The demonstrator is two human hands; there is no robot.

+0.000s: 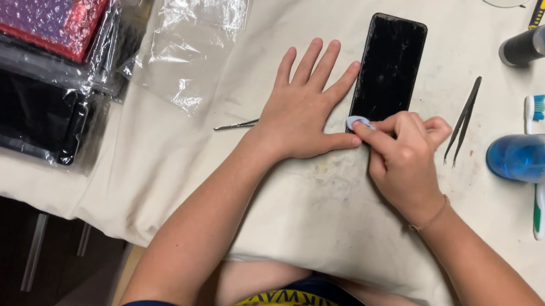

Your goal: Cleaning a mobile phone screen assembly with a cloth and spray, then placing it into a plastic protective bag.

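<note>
Left hand [304,111] flat and released beside the cracked black phone [389,66], right hand [401,158] pinching a pale pick [356,122] at its near edge.

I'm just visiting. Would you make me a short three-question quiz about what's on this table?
1. True or false: the left hand lies flat beside the phone.
2. What does the right hand pinch at the phone's lower corner?
3. Which lies right of the phone: A) tweezers B) scissors C) a spoon?

Key:
1. True.
2. A small pale pick.
3. A.
</note>
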